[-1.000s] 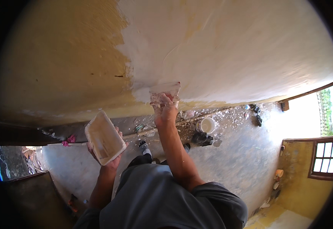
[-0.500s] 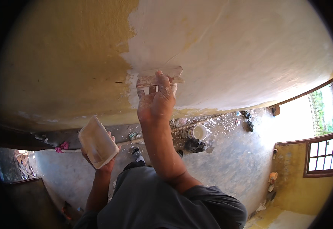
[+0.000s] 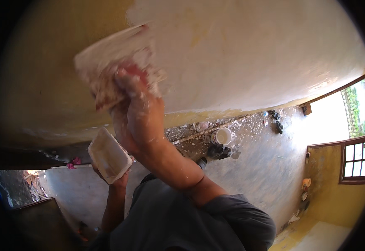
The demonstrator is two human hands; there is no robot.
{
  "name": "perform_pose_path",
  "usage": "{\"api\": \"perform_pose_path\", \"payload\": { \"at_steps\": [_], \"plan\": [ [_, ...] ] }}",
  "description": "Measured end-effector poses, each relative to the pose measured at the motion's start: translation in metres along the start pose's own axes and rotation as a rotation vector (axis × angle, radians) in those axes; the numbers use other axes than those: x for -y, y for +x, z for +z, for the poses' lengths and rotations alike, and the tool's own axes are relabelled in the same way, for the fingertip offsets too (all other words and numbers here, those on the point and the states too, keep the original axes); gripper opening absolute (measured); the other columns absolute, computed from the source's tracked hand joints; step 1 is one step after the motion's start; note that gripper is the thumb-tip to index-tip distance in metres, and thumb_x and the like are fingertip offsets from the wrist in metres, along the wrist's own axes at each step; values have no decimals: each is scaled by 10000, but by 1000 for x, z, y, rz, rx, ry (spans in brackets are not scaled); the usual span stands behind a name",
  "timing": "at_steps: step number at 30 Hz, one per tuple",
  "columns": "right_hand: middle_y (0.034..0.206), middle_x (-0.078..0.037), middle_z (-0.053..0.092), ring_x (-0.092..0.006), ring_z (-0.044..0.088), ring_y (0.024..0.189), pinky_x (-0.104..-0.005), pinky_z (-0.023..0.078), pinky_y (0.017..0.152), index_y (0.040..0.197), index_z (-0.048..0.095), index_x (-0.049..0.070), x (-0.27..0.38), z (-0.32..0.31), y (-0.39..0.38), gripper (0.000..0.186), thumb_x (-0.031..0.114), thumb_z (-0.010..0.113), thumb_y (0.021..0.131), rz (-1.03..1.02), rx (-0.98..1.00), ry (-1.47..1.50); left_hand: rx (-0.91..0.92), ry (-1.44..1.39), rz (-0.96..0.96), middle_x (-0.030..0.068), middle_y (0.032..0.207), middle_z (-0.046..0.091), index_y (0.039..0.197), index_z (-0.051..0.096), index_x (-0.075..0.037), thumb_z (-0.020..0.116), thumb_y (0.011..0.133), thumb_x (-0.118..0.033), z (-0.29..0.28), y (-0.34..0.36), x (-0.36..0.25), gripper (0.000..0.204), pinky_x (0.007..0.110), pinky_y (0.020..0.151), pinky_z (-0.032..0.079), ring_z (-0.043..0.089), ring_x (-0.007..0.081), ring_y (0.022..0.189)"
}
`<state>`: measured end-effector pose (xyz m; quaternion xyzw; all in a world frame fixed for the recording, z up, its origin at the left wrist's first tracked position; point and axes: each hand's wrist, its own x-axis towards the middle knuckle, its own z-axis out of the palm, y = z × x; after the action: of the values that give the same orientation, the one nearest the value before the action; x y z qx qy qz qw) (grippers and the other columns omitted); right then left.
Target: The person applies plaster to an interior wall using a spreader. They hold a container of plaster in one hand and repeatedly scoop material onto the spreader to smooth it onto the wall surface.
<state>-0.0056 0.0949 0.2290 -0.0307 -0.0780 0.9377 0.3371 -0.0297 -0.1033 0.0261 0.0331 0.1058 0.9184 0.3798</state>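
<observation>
My right hand [image 3: 134, 98] is wrapped round a wide putty knife [image 3: 107, 52], its blade smeared with whitish filler and a red part showing near my fingers. Motion blurs the tool, so I cannot tell whether its edge touches the wall. Behind it the wall [image 3: 232, 54] is coated pale on the right and bare yellow on the left. Lower down, my left hand [image 3: 120, 179] grips a whitish rectangular plastic tub [image 3: 109, 157] from beneath. The tub is tilted, its open side facing up, with some residue along the inside.
A white bucket [image 3: 222, 137] stands on the floor near the wall's foot, with a black plastic bag [image 3: 218, 151] beside it. White flakes and a long pole [image 3: 199, 134] lie along the wall. A barred window [image 3: 358, 163] and a bright doorway are at right.
My right hand has swung left and up with the putty knife, from the edge of the pale coat to over the yellow part. The tub in my left hand has barely moved.
</observation>
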Motion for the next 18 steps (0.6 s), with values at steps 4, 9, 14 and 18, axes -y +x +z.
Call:
{"api": "perform_pose_path", "payload": {
  "at_steps": [4, 9, 14, 18],
  "plan": [
    [875, -84, 625, -219, 626, 735, -343, 530, 575, 1040, 582, 18, -2, -84, -31, 127, 81, 561, 932, 298, -172, -84, -128, -8, -5, 216, 1447, 414, 1513, 286, -152, 573, 794, -715, 3, 1, 1, 957, 666, 949, 451, 475, 407, 1277],
    [886, -85, 621, -195, 632, 747, -317, 535, 602, 979, 580, 40, 69, -214, -53, 122, 123, 491, 971, -111, -320, -395, 33, 120, -38, 193, 1490, 375, 1515, 277, -167, 592, 848, -609, -20, -8, -10, 860, 652, 988, 436, 403, 376, 1360],
    [1190, -235, 577, -327, 564, 1123, -402, 472, 925, 1190, 556, -44, 118, -223, -11, 314, 187, 432, 1018, -842, -759, -1324, 33, 158, -72, 197, 1497, 365, 1518, 263, -155, 613, 836, -616, -16, -5, -4, 895, 668, 989, 429, 401, 386, 1359],
    [1325, -346, 459, -476, 407, 1269, -512, 332, 1090, 1382, 411, -76, 123, -250, 52, 491, 13, 472, 902, -1070, -651, -2029, 29, 119, -105, 200, 1504, 354, 1523, 249, -157, 609, 841, -620, -5, 3, 2, 900, 677, 985, 425, 405, 394, 1354]
  ]
}}
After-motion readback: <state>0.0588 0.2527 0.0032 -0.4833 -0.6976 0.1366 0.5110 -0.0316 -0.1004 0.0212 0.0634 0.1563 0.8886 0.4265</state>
